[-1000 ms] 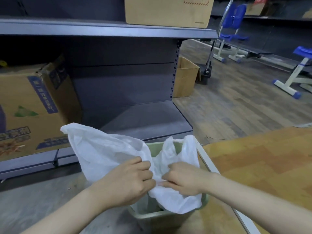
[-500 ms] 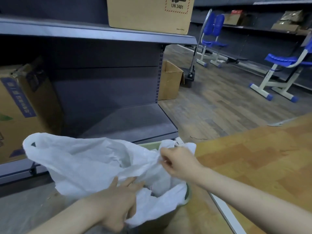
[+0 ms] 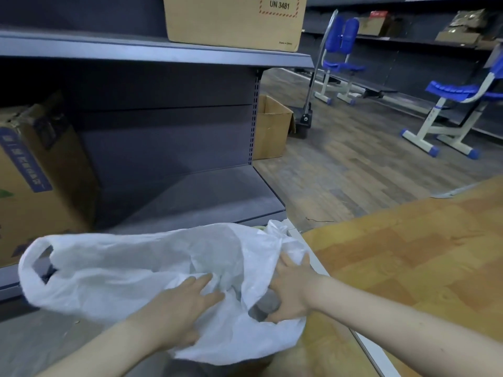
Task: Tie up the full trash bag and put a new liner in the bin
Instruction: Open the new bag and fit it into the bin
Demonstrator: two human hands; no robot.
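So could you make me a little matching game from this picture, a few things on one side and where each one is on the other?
Things:
1. white plastic bag
2. box marked UN 3481
3. open cardboard box
4. blue chair

Places:
A. on the floor at the end of the shelving
B. on the upper shelf
C. out on the wooden floor, far right
D. under both hands, left hand and right hand

Pairs: 1-D, 2-B, 3-A, 4-C
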